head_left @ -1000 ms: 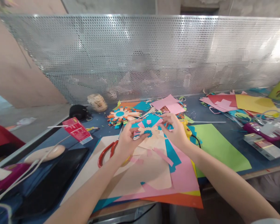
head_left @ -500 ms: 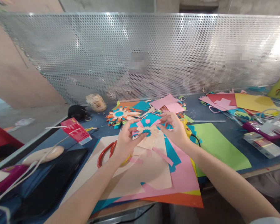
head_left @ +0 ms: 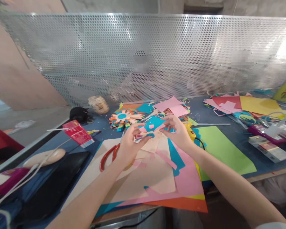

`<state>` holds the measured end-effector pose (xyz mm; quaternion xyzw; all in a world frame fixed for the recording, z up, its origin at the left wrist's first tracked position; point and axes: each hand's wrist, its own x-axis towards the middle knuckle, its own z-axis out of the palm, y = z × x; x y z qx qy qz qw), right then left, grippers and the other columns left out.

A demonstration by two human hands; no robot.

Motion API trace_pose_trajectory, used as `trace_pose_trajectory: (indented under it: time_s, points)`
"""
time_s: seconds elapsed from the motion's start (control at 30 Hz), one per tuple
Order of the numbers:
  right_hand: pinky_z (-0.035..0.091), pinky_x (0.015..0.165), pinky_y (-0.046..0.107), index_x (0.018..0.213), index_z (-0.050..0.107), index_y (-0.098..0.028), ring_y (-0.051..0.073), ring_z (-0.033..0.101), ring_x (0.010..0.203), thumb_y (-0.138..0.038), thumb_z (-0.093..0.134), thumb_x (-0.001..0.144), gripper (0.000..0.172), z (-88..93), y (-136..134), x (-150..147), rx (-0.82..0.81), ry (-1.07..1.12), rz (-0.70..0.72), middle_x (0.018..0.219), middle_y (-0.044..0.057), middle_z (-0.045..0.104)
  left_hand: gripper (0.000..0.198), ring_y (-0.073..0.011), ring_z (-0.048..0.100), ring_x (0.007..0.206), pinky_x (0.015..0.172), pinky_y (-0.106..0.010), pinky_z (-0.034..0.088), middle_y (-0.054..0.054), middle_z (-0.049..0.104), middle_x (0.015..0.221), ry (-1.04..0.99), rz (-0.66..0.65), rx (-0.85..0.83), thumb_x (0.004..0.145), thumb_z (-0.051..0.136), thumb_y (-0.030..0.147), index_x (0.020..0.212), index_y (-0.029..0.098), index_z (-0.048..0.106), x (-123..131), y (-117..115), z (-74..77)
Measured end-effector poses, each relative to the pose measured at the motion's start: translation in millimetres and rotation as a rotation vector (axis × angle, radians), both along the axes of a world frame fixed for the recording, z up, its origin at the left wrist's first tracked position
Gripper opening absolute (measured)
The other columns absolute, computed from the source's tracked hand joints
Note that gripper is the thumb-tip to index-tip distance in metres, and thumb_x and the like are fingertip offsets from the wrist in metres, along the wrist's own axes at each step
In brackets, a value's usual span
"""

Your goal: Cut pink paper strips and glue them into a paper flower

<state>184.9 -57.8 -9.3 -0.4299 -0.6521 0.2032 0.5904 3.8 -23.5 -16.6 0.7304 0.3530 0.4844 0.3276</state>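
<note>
Between my two hands is a small layered paper flower (head_left: 151, 133), with a fringed cream layer, a blue fringed middle and pink pieces along its far edge. My left hand (head_left: 132, 143) pinches its left side, thumb over the blue middle. At the right edge, the fingertips of my right hand (head_left: 177, 132) close on a pink piece. The flower is tilted, and blue paper (head_left: 154, 121) shows behind it. Below lie cream sheets (head_left: 143, 178) with loose pink strips (head_left: 166, 159). Red-handled scissors (head_left: 107, 158) rest beside my left forearm, partly hidden.
A finished-looking paper flower (head_left: 121, 116) and scraps lie behind my hands. A red carton (head_left: 78, 133), a black phone-like slab (head_left: 54, 184) and a jar (head_left: 98, 105) stand left. Green paper (head_left: 224, 149) and a yellow glue gun (head_left: 190, 130) lie right. A perforated metal screen (head_left: 143, 47) closes the back.
The paper flower has tipped so that its face shows narrower, and more of the blue paper behind shows. Both hands keep nearly the same place and grip.
</note>
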Motion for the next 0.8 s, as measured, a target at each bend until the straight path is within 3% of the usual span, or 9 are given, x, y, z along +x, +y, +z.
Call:
trace_pose_trajectory:
  time_s: [0.1,0.2,0.27,0.33,0.4,0.47,0.63,0.7,0.8]
  points:
    - [0.044,0.063,0.026,0.100,0.045,-0.021,0.012,0.056,0.070,-0.022,0.057,0.077,0.026,3.2,-4,0,0.060,-0.078,0.046,0.079,0.000,0.061,0.040,-0.0182,0.063,0.082,0.068,-0.029,0.049,-0.004,0.064,0.094,0.100,0.053,0.150,0.069,0.067,0.033,0.104,0.022,0.051,-3,2,-1.2]
    - [0.046,0.068,0.029,0.102,0.046,-0.021,0.014,0.057,0.078,-0.018,0.053,0.078,0.025,8.3,-7,4,0.120,-0.243,0.017,0.084,0.003,0.062,0.027,-0.0193,0.062,0.085,0.073,-0.031,0.047,-0.004,0.064,0.091,0.267,0.129,0.470,0.075,0.060,0.028,0.102,0.023,0.056,-10,6,0.4]
    - [0.047,0.075,0.034,0.103,0.048,-0.021,0.019,0.056,0.088,-0.015,0.052,0.076,0.028,10.4,-7,11,0.136,-0.412,-0.153,0.092,0.006,0.062,0.020,-0.0193,0.061,0.086,0.077,-0.032,0.043,-0.003,0.066,0.087,0.354,0.142,0.731,0.077,0.057,0.021,0.096,0.025,0.059,-19,9,2.3]
    - [0.045,0.080,0.044,0.094,0.052,-0.019,0.026,0.055,0.094,-0.018,0.056,0.074,0.020,9.8,-6,19,0.059,-0.572,-0.451,0.094,0.012,0.061,0.018,-0.0184,0.061,0.083,0.077,-0.032,0.040,-0.002,0.067,0.082,0.427,0.146,0.935,0.077,0.055,0.016,0.091,0.026,0.062,-28,11,4.0]
    - [0.045,0.074,0.051,0.090,0.055,-0.014,0.035,0.055,0.094,-0.033,0.060,0.074,0.026,7.1,-4,28,-0.211,-0.674,-0.760,0.092,0.021,0.060,0.019,-0.0183,0.061,0.082,0.077,-0.033,0.039,-0.002,0.068,0.079,0.504,0.149,1.057,0.078,0.052,0.014,0.088,0.027,0.063,-35,12,5.0]
    - [0.046,0.064,0.053,0.091,0.056,-0.008,0.040,0.058,0.089,-0.047,0.062,0.071,0.044,4.4,-2,35,-0.520,-0.729,-0.909,0.090,0.027,0.059,0.022,-0.0191,0.061,0.084,0.077,-0.035,0.038,-0.002,0.068,0.077,0.562,0.136,1.137,0.078,0.049,0.013,0.088,0.027,0.063,-38,10,5.6]
    - [0.047,0.061,0.047,0.104,0.057,-0.009,0.039,0.059,0.094,-0.046,0.058,0.071,0.050,5.6,5,45,-0.978,-0.765,-0.817,0.097,0.024,0.062,0.028,-0.0174,0.061,0.080,0.073,-0.033,0.038,0.000,0.070,0.077,0.556,0.159,1.311,0.078,0.049,0.009,0.097,0.028,0.057,-32,5,11.3]
    - [0.047,0.068,0.044,0.108,0.056,-0.010,0.036,0.059,0.098,-0.042,0.054,0.074,0.047,7.4,7,48,-1.043,-0.757,-0.784,0.102,0.020,0.062,0.034,-0.0168,0.060,0.078,0.073,-0.033,0.038,0.000,0.070,0.076,0.517,0.166,1.401,0.076,0.050,0.005,0.102,0.026,0.054,-28,3,14.9]
    - [0.046,0.074,0.036,0.102,0.059,-0.011,0.031,0.060,0.097,-0.039,0.050,0.074,0.041,10.7,7,52,-0.973,-0.724,-0.746,0.102,0.017,0.064,0.038,-0.0171,0.060,0.078,0.073,-0.033,0.037,-0.002,0.069,0.075,0.504,0.173,1.439,0.075,0.050,0.002,0.107,0.022,0.051,-26,3,17.8]
